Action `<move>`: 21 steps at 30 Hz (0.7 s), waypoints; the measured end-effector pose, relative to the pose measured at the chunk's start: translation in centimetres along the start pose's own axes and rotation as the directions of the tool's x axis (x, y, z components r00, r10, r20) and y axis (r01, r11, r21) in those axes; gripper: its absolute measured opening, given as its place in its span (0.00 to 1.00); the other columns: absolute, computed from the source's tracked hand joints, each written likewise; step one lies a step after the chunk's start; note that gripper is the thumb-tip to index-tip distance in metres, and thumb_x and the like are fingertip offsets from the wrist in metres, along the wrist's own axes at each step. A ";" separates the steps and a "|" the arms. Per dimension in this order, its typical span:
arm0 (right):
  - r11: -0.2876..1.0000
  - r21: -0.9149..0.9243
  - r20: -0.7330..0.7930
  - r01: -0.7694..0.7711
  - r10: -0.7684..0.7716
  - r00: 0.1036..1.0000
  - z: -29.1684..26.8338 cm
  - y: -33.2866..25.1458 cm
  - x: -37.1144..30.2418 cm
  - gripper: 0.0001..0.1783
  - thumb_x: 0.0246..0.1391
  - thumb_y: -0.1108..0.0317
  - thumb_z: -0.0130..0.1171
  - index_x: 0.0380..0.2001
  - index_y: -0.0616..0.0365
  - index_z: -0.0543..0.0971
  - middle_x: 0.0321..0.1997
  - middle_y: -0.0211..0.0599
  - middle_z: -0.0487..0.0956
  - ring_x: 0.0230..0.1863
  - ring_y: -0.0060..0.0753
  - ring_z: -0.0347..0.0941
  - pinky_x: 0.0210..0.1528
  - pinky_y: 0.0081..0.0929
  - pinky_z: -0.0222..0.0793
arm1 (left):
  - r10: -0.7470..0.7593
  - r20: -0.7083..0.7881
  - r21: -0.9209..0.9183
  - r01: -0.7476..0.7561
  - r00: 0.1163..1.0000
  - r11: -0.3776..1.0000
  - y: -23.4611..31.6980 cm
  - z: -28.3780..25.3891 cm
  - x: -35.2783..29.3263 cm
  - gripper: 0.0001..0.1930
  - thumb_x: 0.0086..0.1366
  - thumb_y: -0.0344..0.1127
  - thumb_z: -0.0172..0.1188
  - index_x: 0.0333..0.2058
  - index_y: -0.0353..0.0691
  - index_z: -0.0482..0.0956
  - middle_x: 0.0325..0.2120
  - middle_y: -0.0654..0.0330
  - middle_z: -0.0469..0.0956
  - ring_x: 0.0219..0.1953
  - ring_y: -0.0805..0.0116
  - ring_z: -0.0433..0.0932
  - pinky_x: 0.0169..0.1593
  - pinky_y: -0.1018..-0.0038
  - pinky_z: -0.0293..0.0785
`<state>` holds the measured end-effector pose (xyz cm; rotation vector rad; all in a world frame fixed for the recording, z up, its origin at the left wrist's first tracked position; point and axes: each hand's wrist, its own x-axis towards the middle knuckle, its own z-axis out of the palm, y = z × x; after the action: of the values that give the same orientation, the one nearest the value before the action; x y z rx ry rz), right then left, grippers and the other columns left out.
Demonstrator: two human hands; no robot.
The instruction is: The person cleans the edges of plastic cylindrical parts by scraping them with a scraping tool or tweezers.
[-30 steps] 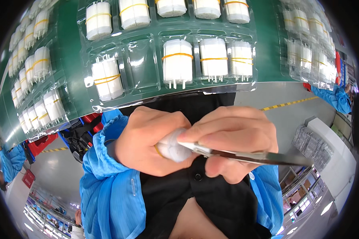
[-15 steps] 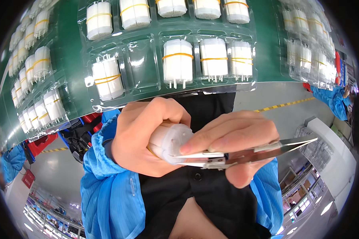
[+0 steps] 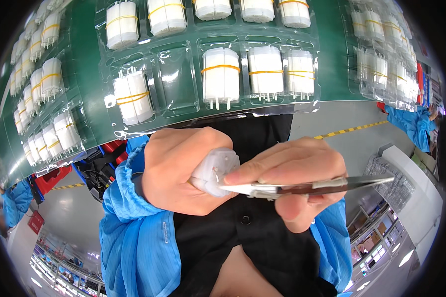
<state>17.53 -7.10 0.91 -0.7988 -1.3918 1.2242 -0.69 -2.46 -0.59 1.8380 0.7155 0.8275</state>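
On the near side of the tray (image 3: 176,81), the bundle (image 3: 215,169) is wrapped by the left hand's (image 3: 176,171) fingers. The tweezers (image 3: 322,187), pinched by the right hand's (image 3: 300,171) fingers, appear narrower than before, so they are probably squeezed.

No legible lettering, red sign (image 3: 35,222) included

The person wears a bright blue jacket (image 3: 139,247), its cloth marked with fine lengthwise lines. The front is open. The left cuff (image 3: 126,185) is gathered, with a ruffled edge. A pale-stitched vertical buttonhole (image 3: 165,231) is visible on the left front panel. Beneath is a black top (image 3: 208,242), fitted with a round dark button (image 3: 246,220) and open in a V at the neck. Left hand (image 3: 181,173) and right hand (image 3: 302,171): both bare.
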 end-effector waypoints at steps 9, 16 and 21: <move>0.998 -0.036 -0.030 -0.042 0.041 0.999 0.2 0.4 -0.1 0.22 0.53 0.55 0.58 0.31 0.69 0.75 0.30 0.56 0.79 0.27 0.46 0.79 0.30 0.34 0.77 | -0.059 0.130 -0.063 0.068 0.990 0.996 -0.1 -0.2 0.3 0.15 0.38 0.30 0.71 0.25 0.36 0.74 0.16 0.57 0.73 0.16 0.60 0.74 0.18 0.75 0.67; 0.984 0.107 0.102 0.139 -0.150 0.983 -1.0 1.9 0.0 0.24 0.53 0.56 0.59 0.41 0.68 0.70 0.37 0.60 0.78 0.34 0.48 0.79 0.34 0.36 0.76 | 0.013 0.228 -0.272 0.050 0.974 0.961 -0.2 -0.5 0.3 0.16 0.40 0.33 0.73 0.25 0.37 0.74 0.16 0.59 0.73 0.16 0.61 0.74 0.18 0.75 0.66; 0.941 0.324 0.126 0.099 -0.146 0.981 -1.6 2.5 0.3 0.16 0.53 0.71 0.57 0.43 0.69 0.69 0.37 0.67 0.76 0.35 0.52 0.78 0.36 0.37 0.76 | 0.023 0.228 -0.249 0.036 0.973 0.968 -0.1 -0.4 0.3 0.16 0.41 0.32 0.72 0.25 0.36 0.74 0.16 0.59 0.72 0.15 0.60 0.73 0.18 0.74 0.65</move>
<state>18.66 -5.84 -1.57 -0.3980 -1.2973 1.3860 -0.86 -1.99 -0.48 1.6658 0.4468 0.6549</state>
